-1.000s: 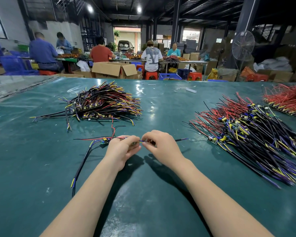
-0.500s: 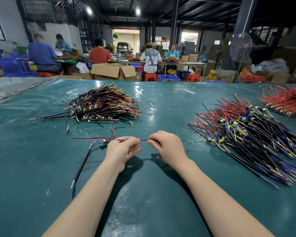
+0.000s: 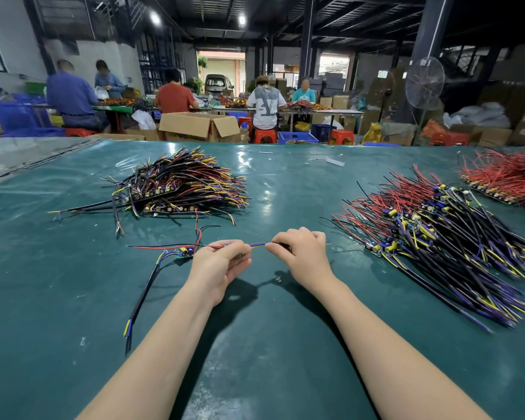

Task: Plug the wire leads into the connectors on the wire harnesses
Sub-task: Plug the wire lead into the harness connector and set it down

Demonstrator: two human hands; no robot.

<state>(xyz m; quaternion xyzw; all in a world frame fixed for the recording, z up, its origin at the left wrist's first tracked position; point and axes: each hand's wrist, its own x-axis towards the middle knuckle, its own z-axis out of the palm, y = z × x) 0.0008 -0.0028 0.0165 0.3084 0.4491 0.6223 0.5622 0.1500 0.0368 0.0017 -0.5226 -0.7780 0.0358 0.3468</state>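
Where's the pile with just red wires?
In the head view, the red wire pile lies far right on the green table, beyond the mixed-colour pile.

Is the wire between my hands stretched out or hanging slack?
Stretched out, nearly straight: the purple-and-yellow wire spans the gap between left hand and right hand, both pinching it.

surface (image 3: 270, 344): glossy green plastic sheet, wrinkled, light glare | wire bundles (image 3: 182, 186): smooth plastic insulation | open box (image 3: 199, 125) beyond surface: matt brown cardboard | stools (image 3: 265, 136) beside box: shiny red plastic
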